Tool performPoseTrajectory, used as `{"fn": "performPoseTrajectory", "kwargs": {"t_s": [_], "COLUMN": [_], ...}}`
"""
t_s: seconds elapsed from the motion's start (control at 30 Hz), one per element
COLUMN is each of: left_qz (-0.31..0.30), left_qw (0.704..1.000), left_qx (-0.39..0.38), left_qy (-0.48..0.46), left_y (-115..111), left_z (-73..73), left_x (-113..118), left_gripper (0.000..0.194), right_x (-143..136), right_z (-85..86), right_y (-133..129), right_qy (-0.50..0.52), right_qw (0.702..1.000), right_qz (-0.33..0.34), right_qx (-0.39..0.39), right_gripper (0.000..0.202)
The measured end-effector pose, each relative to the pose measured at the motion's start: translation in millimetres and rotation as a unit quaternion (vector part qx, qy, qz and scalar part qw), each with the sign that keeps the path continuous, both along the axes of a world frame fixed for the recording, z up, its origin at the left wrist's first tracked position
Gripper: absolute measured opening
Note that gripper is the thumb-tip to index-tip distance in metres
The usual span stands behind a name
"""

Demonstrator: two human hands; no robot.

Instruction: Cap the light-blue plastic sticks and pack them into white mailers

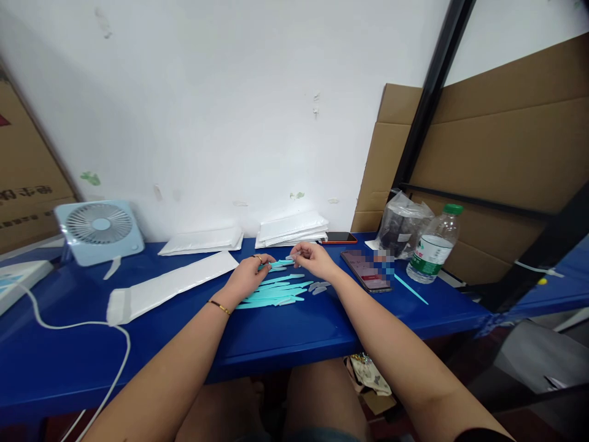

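Note:
Between my two hands is a thin turquoise stick. My left hand is closed on its left end. My right hand pinches a small clear piece at the stick's right end; whether the two are joined I cannot tell. Several more turquoise sticks lie in a loose row on the blue table, just below my hands. To their right sits a small group of clear pieces. A long white padded envelope lies left of my left hand.
White envelope stacks stand by the wall, near an orange-edged phone. On the right are another phone, a turquoise strip, a bottle and a bagged dark item. A fan and white cable are left.

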State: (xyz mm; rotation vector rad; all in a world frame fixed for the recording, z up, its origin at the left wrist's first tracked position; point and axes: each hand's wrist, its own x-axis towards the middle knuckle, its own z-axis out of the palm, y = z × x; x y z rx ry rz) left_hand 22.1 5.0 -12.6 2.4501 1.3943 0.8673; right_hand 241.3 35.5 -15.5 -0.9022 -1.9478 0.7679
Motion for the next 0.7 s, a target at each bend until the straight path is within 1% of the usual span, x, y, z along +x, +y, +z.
{"fn": "performPoseTrajectory", "kwargs": {"t_s": [0.13, 0.3, 0.47, 0.7], "left_qz": [-0.004, 0.002, -0.002, -0.007], "left_qw": [1.000, 1.000, 0.999, 0.999], "left_qx": [-0.002, -0.003, -0.006, -0.010], "left_qy": [-0.020, -0.030, -0.031, -0.032], "left_y": [0.6, 0.4, 0.8, 0.6], "left_z": [-0.7, -0.7, -0.9, -1.4], "left_x": [-0.6, -0.5, 0.4, 0.7], "left_gripper": [0.029, 0.028, 0.030, 0.029], "right_x": [-0.5, -0.5, -0.8, -3.2], "right_z": [1.2, 2.9, 4.9, 1.5], "right_y": [0.1, -0.4, -2.4, -0.9], "right_qy": [0.015, 0.047, 0.050, 0.061], "right_qw": [1.000, 0.998, 0.998, 0.993], "right_qz": [0.007, -0.002, 0.023, 0.048], "right_qx": [-0.015, -0.030, -0.039, -0.089], "right_gripper": [0.017, 0.019, 0.020, 0.025]}}
